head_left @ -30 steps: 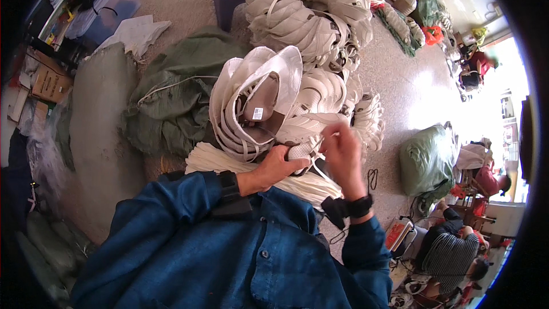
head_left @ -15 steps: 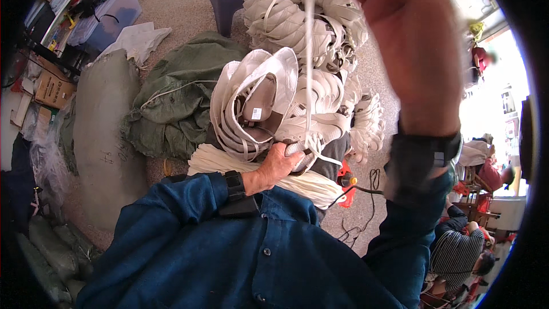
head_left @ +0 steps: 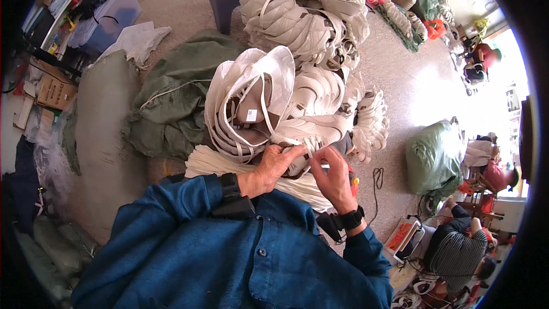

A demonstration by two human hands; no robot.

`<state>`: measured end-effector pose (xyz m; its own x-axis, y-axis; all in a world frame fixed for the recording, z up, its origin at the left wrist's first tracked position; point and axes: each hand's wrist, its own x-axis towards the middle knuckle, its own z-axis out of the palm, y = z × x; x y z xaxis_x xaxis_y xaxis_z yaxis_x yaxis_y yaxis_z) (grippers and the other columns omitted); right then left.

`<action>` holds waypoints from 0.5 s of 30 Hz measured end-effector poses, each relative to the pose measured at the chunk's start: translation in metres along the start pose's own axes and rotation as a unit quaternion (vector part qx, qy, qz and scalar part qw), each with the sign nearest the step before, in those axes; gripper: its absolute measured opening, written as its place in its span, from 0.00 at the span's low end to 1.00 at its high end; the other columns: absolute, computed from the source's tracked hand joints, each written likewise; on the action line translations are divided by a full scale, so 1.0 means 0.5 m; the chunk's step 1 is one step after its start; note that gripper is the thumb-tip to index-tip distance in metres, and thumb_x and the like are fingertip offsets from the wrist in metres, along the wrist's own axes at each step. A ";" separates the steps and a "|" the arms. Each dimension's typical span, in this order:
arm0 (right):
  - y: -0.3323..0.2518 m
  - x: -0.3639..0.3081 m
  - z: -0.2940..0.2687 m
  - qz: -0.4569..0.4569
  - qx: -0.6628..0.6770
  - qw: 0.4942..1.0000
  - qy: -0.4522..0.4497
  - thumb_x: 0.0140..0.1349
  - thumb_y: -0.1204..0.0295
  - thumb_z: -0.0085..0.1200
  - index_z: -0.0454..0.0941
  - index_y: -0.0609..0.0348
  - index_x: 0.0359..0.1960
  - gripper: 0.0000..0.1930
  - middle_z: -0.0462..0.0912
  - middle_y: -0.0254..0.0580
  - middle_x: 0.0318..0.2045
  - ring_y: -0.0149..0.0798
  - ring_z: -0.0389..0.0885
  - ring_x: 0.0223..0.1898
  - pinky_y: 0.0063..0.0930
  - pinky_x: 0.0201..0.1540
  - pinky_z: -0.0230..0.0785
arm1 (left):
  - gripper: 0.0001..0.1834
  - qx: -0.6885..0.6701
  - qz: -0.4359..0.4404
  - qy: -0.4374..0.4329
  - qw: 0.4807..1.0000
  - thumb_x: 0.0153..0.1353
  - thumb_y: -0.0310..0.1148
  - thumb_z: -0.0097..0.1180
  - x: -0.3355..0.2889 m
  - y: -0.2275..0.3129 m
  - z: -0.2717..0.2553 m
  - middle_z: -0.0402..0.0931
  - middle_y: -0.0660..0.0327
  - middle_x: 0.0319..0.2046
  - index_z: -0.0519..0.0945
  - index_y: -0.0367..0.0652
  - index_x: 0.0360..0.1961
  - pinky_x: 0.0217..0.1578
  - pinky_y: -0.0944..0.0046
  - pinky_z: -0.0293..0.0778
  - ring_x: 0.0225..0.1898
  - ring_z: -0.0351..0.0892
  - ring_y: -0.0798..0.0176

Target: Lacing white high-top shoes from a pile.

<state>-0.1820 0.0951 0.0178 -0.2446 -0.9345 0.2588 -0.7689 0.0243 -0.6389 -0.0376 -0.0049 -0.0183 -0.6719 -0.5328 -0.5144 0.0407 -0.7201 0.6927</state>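
In front of my body, my left hand [head_left: 270, 169] grips the near end of a cream shoe upper [head_left: 320, 128]. My right hand [head_left: 334, 178] is close beside it, thumb and fingers pinched together at the white shoelace [head_left: 309, 143] by the eyelets. The exact hold on the lace is partly hidden by the fingers. A nested stack of pale shoe uppers [head_left: 280, 71] stands just past my left hand. Beneath my hands lies a thick bundle of cream laces [head_left: 201, 159]. More uppers [head_left: 317, 92] are stacked directly beyond the one I hold.
Large coiled rows of shoe uppers [head_left: 280, 20] rise ahead, near a purple stool [head_left: 221, 0]. Green sacks [head_left: 171, 74] and a long grey sack [head_left: 106, 149] lie to the left. A green bag [head_left: 434, 151] sits at right, near a seated person in stripes [head_left: 457, 252].
My right hand has come down from high up, where the lace was stretched upward, to beside my left hand at the eyelets. My left hand still grips the shoe upper.
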 end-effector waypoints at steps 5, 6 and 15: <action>0.000 -0.018 -0.007 0.278 0.312 0.901 -0.116 0.68 0.75 0.53 0.77 0.66 0.34 0.06 0.79 0.37 0.25 0.26 0.76 0.26 0.24 0.29 0.69 | 0.15 0.005 0.001 0.000 1.000 0.63 0.39 0.65 0.008 -0.014 -0.007 0.84 0.66 0.36 0.85 0.39 0.43 0.34 0.69 0.74 0.34 0.79 0.74; -0.006 -0.009 -0.021 0.284 0.273 0.904 -0.165 0.68 0.75 0.53 0.78 0.67 0.35 0.06 0.80 0.38 0.26 0.26 0.76 0.26 0.24 0.29 0.69 | 0.15 0.006 0.000 -0.001 1.000 0.63 0.39 0.65 0.010 -0.019 -0.013 0.84 0.66 0.36 0.85 0.39 0.43 0.34 0.69 0.74 0.34 0.79 0.74; -0.231 0.165 -0.145 0.088 0.479 0.842 -0.233 0.71 0.75 0.52 0.81 0.66 0.48 0.10 0.80 0.31 0.27 0.22 0.76 0.31 0.20 0.33 0.70 | 0.22 -0.054 0.049 -0.100 0.992 0.70 0.49 0.52 0.002 -0.024 -0.013 0.81 0.58 0.33 0.81 0.37 0.39 0.37 0.64 0.78 0.36 0.81 0.65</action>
<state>-0.1562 0.0408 0.1654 0.1252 -0.9896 -0.0709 0.1396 0.0883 -0.9863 -0.0336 0.0003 -0.0305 -0.7941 -0.5113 -0.3286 0.1846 -0.7180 0.6711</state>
